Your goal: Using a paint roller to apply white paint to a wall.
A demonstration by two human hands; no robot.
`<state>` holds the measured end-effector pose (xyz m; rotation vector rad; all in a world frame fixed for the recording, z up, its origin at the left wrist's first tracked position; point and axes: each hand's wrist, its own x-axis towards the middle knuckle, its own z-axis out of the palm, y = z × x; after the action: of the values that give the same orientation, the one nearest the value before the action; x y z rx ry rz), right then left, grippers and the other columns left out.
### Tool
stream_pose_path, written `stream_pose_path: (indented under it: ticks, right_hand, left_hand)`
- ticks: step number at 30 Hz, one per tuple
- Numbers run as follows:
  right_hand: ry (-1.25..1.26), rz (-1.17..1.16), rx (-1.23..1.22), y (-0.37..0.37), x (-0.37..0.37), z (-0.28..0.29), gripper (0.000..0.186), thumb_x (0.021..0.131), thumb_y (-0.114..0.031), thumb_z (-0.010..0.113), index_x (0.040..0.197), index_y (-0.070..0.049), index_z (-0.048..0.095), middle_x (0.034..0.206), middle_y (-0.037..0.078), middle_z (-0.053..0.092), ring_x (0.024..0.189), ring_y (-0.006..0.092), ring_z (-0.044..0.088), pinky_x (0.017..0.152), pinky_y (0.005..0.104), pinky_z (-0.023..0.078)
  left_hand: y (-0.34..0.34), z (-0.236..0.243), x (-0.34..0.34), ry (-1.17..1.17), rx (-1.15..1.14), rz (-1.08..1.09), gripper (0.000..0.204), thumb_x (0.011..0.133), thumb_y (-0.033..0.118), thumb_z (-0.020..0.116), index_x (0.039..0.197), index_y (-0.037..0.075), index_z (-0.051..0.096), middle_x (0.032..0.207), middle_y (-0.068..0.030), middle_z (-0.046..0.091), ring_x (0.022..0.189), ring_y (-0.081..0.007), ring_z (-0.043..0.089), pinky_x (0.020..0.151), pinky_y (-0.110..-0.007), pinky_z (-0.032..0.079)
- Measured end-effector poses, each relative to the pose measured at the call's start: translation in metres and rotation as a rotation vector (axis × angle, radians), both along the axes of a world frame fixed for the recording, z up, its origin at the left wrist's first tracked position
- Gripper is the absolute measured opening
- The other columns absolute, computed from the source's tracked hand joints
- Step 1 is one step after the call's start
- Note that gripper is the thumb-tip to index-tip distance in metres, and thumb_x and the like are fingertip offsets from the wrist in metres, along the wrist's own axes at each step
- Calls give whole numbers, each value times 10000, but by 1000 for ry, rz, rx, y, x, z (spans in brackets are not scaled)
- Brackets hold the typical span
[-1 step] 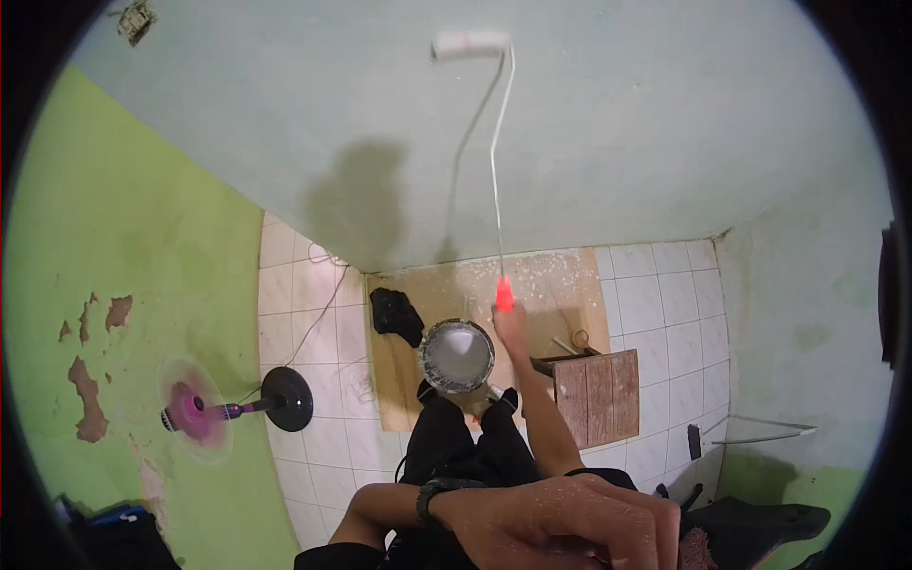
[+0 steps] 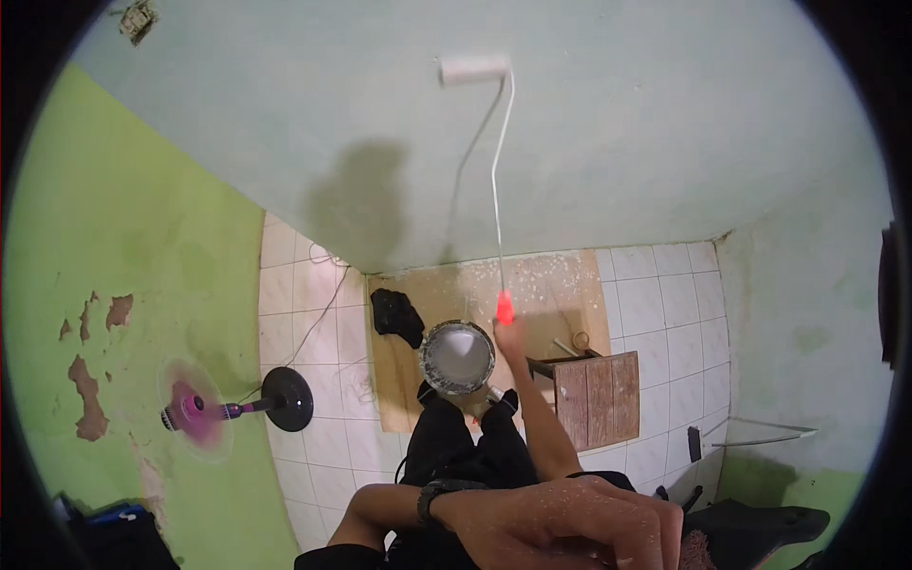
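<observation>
My right hand grips the orange-red handle of a paint roller, arm stretched forward. Its long, bent white wire frame reaches up to a pale roller sleeve, which lies against or very close to the pale blue-green wall. Close to the camera, my left hand, flecked with white and with a dark watch at the wrist, is held across my body. Its fingers are curled in, and whatever they may hold is hidden. Between my feet and the wall stands a paint-smeared bucket with whitish paint inside.
A wooden stool stands right of the bucket, on a paint-spotted brown sheet. Left of the bucket lies a black cloth-like bundle. A running pedestal fan and its cord are by the peeling green wall.
The roller sleeve has come slightly down the wall, and my right hand has drawn back a little towards me with the handle. My left hand has barely moved.
</observation>
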<state>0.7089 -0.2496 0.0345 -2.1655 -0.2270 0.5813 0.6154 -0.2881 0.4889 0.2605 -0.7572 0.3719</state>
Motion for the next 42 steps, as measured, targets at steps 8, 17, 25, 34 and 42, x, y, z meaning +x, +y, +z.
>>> stream_pose_path:
  ticks: [8,17,25,34,42]
  right_hand:
    - [-40,-33,23,-19,-21,-38,303,736,-223,639,631,55,584,540,203,563,552,322,616,533,434,429]
    - [-29,-64,138,12,5,-1,286,725,-204,641,655,68,585,580,219,581,567,307,613,550,448,430]
    - [119,-84,-7,-80,-47,-75,318,737,-240,645,633,55,592,569,213,584,583,314,632,530,435,428]
    - [-182,31,118,-27,-14,-32,267,722,-169,621,644,81,564,524,215,533,518,303,587,524,449,410]
    - [-73,33,144,9,-28,-46,281,721,-176,628,603,72,567,541,242,552,587,373,626,513,445,429]
  left_hand:
    - [-9,-6,4,41,-44,-15,234,950,198,479,910,-24,538,859,-107,543,728,-176,522,629,-280,419]
    - [31,-34,-17,379,462,-7,238,940,226,493,806,35,543,873,-151,572,809,-269,571,707,-360,458]
    - [56,-268,-154,1698,372,485,184,936,258,513,963,76,521,918,-43,560,842,-145,566,731,-283,455]
    - [-4,-446,-364,2342,-68,490,410,897,304,473,1226,60,468,1171,-130,543,1009,-256,558,844,-381,445]
    - [-32,-454,-394,2402,1,297,417,900,350,465,1210,72,482,1142,-124,583,979,-251,602,826,-408,461]
